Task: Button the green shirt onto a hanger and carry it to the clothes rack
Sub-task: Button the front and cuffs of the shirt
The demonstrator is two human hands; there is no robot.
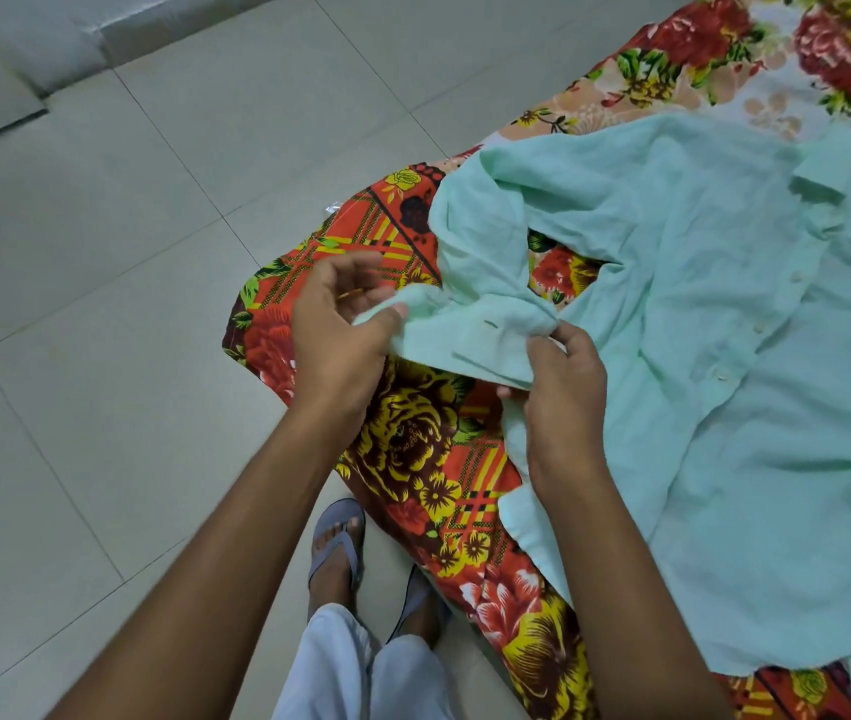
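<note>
Green shirt [724,381] on floral bedsheet [413,459], cuff [465,340] pinched by left hand [340,335] and right hand [563,387]; risk: thin cloth slipping, buttonhole missed.

So I'm seeing one green shirt [698,356] lying on one floral bedsheet [413,449]. Three pale buttons are showing down its front placket, plus one buttonhole on the near cuff. Two hands are showing, the left hand [340,330] and the right hand [563,392]. Two feet in two grey sandals are standing on the tiled floor [101,304].
</note>
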